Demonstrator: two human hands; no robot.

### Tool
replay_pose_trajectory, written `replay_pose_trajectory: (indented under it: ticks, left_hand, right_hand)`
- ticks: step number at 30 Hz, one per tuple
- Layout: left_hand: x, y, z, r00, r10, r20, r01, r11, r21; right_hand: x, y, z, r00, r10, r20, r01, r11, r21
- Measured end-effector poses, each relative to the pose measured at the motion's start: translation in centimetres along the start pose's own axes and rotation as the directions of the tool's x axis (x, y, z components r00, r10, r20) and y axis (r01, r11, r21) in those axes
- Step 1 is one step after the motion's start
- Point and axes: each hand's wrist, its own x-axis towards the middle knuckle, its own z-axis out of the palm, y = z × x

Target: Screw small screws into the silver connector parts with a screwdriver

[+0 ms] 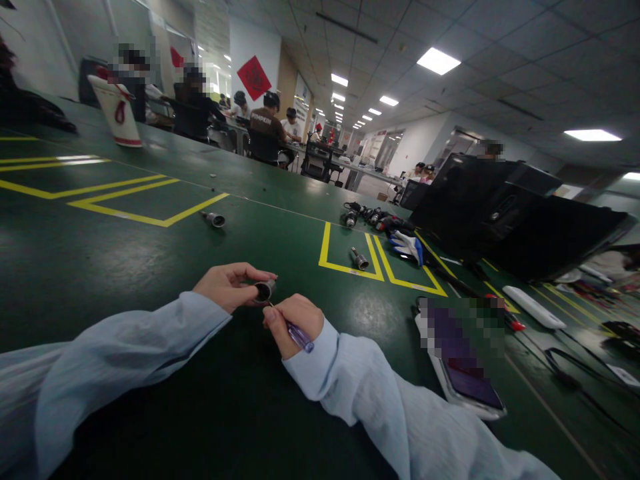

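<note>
My left hand is closed, with thumb and fingers pinching a grey metal, cup-shaped fitting whose dark opening faces me. In my right hand is a small screwdriver with a see-through purple handle. Its thin shaft points at the fitting's opening; whether the tip touches inside cannot be made out. Both hands are close together above the green tabletop. A similar metal fitting lies beyond my left hand, and another fitting rests inside a yellow-taped box to the right.
At right are a phone, a white bar-shaped device and cables. Farther back lie a blue-and-white glove, more metal parts and large black monitors. A paper cup stands far left. Several people sit at distant tables.
</note>
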Motion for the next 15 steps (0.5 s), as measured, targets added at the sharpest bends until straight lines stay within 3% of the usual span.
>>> replay_pose_trajectory:
  ticks: [15]
  left_hand:
    - [-0.01, -0.14, 0.07, 1.0, 0.021, -0.009, -0.021, 1.0, -0.01]
  right_hand:
    - [0.04, -0.21, -0.09, 0.999, -0.035, -0.003, 0.035, 0.998, -0.06]
